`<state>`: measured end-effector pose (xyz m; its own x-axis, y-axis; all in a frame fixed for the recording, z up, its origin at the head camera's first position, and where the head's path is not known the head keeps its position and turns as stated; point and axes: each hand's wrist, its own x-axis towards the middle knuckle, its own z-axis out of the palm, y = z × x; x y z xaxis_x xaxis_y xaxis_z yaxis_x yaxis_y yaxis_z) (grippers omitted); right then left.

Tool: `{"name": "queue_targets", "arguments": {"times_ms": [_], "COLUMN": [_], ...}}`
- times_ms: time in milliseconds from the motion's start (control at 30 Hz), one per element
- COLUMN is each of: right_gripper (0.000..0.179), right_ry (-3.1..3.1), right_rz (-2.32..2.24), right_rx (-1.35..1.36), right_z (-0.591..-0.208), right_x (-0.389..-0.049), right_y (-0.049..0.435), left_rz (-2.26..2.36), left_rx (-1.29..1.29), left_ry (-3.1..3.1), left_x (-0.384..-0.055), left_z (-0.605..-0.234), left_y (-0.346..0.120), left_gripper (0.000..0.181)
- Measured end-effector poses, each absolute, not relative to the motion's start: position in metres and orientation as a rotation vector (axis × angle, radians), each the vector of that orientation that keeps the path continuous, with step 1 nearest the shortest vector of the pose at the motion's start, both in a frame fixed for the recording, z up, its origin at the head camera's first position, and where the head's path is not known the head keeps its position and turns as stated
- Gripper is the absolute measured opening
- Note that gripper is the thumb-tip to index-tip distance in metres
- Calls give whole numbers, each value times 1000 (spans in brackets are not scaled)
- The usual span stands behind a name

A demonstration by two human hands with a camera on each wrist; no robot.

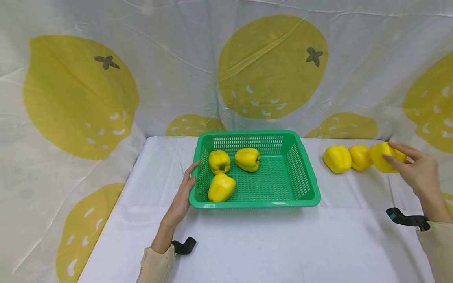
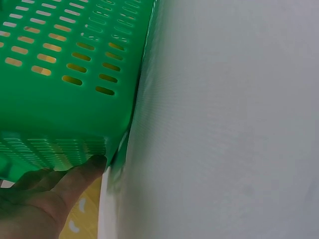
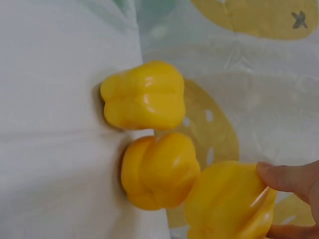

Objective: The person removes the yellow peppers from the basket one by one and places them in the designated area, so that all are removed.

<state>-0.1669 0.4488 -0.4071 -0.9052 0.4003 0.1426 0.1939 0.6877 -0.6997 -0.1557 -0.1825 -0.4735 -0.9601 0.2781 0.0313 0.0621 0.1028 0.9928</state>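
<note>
My left hand (image 1: 181,195) rests against the left side of a green plastic basket (image 1: 253,204). In the left wrist view its extended fingers (image 2: 75,184) touch the outer wall near the bottom. Inside the basket lie three yellow bell peppers: one upper left (image 1: 219,161), one beside it (image 1: 247,159), one lower left (image 1: 221,188). At the far right, my right hand (image 1: 419,167) holds a yellow bell pepper (image 1: 383,158) between thumb and fingers. To its left, two more yellow bell peppers, a nearer one (image 3: 159,171) and a farther one (image 3: 144,95), sit on the table.
A white cloth covers the table (image 1: 247,247). Behind and to the sides hangs a pale curtain (image 1: 180,59) printed with large yellow lemons. The basket's right half shows its bare mesh floor.
</note>
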Motion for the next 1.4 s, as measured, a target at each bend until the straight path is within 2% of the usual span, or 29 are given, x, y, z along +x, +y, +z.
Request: {"name": "queue_targets", "arguments": {"times_ms": [233,800,1033,1400], "right_gripper": [57,65,72,70], "right_ry": [-2626,-2707,-2720,-2794], "right_rz": [1087,1128,1191,1155], "right_rx": [-640,-705,-716,-611], "right_z": [-416,-437,-443,-452], "right_x": [-172,-196,-199,-200], "right_y": [466,490,496,497], "left_rz": [1964,1957,1964,1976], "left_rx": [343,348,348,355], "left_ry": [2218,2228,2216,2203], "left_x": [-156,-156,-156,-155], "left_z": [-474,-475,-475,-475], "left_y": [-182,-183,-182,-183], "left_gripper": [49,49,49,49]}}
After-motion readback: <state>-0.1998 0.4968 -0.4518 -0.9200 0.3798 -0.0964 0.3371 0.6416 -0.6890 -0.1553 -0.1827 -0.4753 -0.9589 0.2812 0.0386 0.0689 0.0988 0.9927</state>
